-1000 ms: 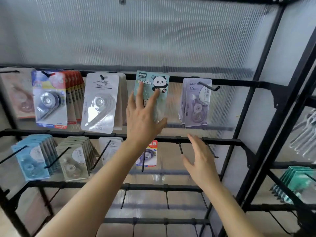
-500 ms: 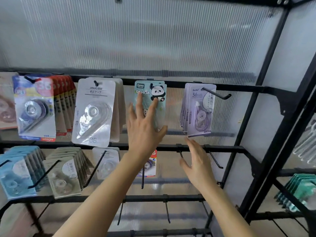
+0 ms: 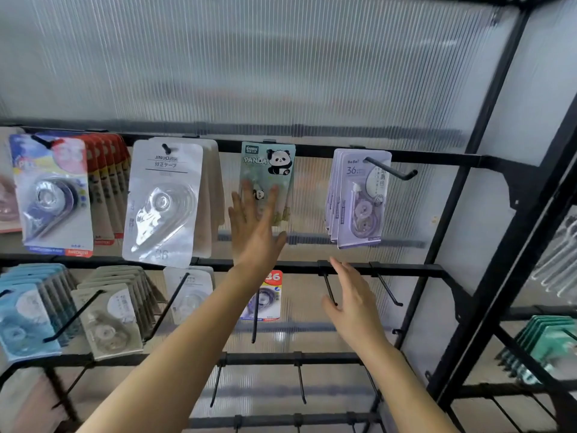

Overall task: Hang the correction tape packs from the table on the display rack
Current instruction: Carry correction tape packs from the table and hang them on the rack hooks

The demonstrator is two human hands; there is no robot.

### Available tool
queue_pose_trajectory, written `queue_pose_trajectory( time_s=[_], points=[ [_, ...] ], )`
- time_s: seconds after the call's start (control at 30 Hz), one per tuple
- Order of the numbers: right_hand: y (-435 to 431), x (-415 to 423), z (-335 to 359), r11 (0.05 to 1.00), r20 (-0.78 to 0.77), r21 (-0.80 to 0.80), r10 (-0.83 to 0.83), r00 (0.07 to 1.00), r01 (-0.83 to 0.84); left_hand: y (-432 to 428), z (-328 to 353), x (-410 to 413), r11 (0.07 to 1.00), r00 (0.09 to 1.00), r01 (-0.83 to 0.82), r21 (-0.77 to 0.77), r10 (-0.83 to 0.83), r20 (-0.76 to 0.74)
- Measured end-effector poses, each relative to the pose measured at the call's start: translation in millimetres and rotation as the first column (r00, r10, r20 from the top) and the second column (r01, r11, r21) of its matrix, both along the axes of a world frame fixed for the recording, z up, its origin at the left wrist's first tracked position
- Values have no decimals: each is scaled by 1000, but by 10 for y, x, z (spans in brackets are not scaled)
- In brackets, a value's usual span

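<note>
A green panda correction tape pack (image 3: 272, 165) hangs from the top bar of the black display rack (image 3: 437, 159). My left hand (image 3: 253, 228) lies flat over the pack's lower half with straight fingers; whether it touches the pack I cannot tell. Lower and to the right, my right hand (image 3: 352, 303) hovers with relaxed fingers in front of an empty hook (image 3: 329, 289) on the second bar and holds nothing. Purple packs (image 3: 359, 198) hang to the right, white packs (image 3: 165, 201) to the left.
Red-and-blue packs (image 3: 53, 195) hang at the top left. Blue packs (image 3: 23, 317), beige packs (image 3: 106, 320) and a single red-topped pack (image 3: 268, 295) fill the second row. Bare hooks (image 3: 299, 382) line the third bar. Teal packs (image 3: 546, 348) hang on a rack at right.
The panda pack has settled straight on its hook and my left hand has slid down it. My right hand stays below, open. The camera has shifted slightly right.
</note>
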State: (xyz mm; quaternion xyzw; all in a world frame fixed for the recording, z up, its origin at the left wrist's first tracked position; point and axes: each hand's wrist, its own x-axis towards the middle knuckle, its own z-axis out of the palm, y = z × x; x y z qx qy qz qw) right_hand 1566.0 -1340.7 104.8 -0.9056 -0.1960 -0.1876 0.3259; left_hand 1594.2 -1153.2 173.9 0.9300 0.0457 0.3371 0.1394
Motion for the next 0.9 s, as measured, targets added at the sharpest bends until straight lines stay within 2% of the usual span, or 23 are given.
queue_pose_trajectory(
  time_s=[0.23, 0.4, 0.53, 0.7, 0.9],
  points=[
    [-63, -357, -115, 997, -29, -25, 67, 997, -68, -55, -368, -574, 999, 983, 40, 34, -33, -181],
    [86, -786, -314, 979, -54, -28, 200, 978, -201, 38, -760, -1272, 997, 956, 11, -74, -32, -293],
    [351, -1241, -497, 945, -77, -29, 323, 943, -326, 195, -1031, -1895, 989, 941, -79, -124, 33, -336],
    [788, -1814, -699, 865, -231, -93, 463, 856, -493, 532, -1366, -2693, 956, 899, -245, -162, 161, -406],
    [1491, -2649, -806, 758, -340, -111, 578, 741, -642, 1085, -1630, -3844, 857, 828, -469, -214, 343, -443]
  ],
)
